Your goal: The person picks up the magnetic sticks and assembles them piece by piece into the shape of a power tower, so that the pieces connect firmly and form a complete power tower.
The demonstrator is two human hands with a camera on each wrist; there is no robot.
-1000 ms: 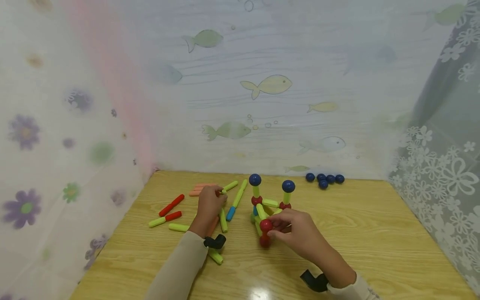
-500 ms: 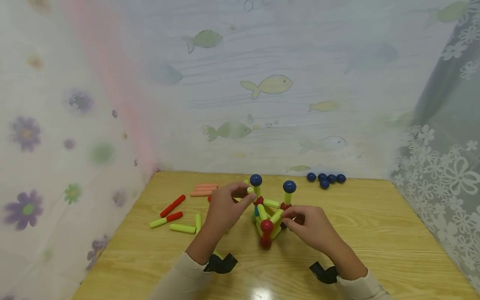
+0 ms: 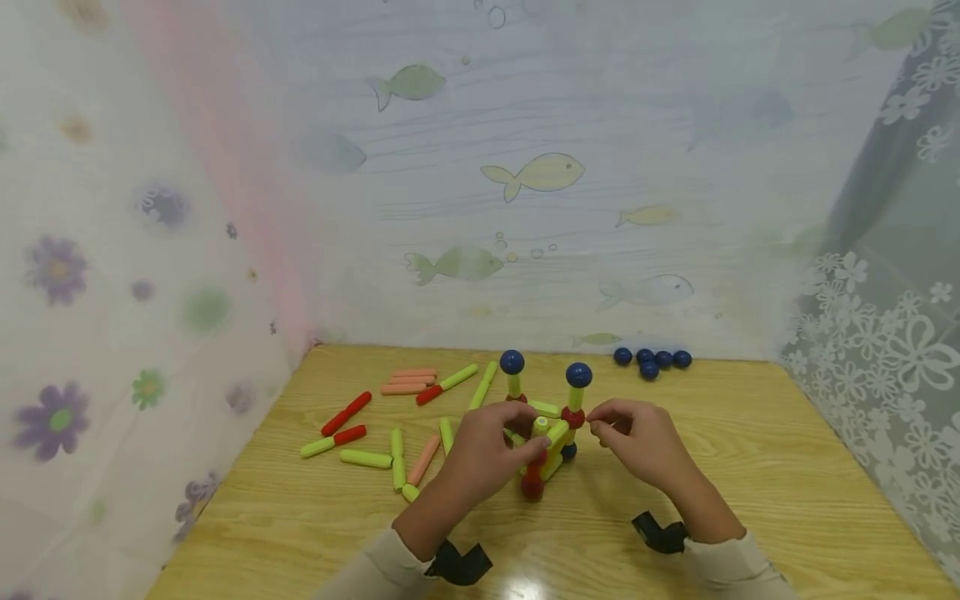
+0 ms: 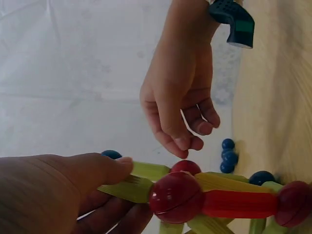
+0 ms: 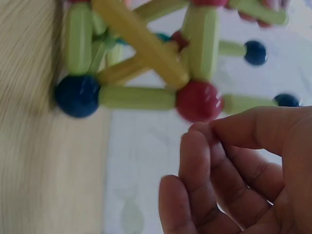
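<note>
My left hand [image 3: 483, 446] pinches a yellow-green magnetic stick [image 4: 127, 189] between thumb and fingers. One end of that stick meets the front red ball [image 4: 175, 197] of a ball-and-stick structure. My right hand [image 3: 648, 442] is at the structure's right side, fingers loosely bent. Its fingertips are close to the right red ball [image 5: 199, 101]; whether they touch it I cannot tell. Blue balls top two upright sticks, the left blue ball [image 3: 512, 362] and the right blue ball [image 3: 579, 375]. In the head view my left hand hides part of the structure.
Loose sticks lie left of the structure on the wooden table [image 3: 750, 483]: a red stick [image 3: 347, 414], a yellow-green stick [image 3: 366, 458], orange sticks [image 3: 408, 388] and others. Several blue balls [image 3: 648, 369] sit at the back right. Printed fabric [image 3: 480, 208] stands behind the table.
My left hand has carried the yellow-green stick rightward from among the loose sticks to the front red ball. My right hand has moved from the front red ball to beside the right red ball.
</note>
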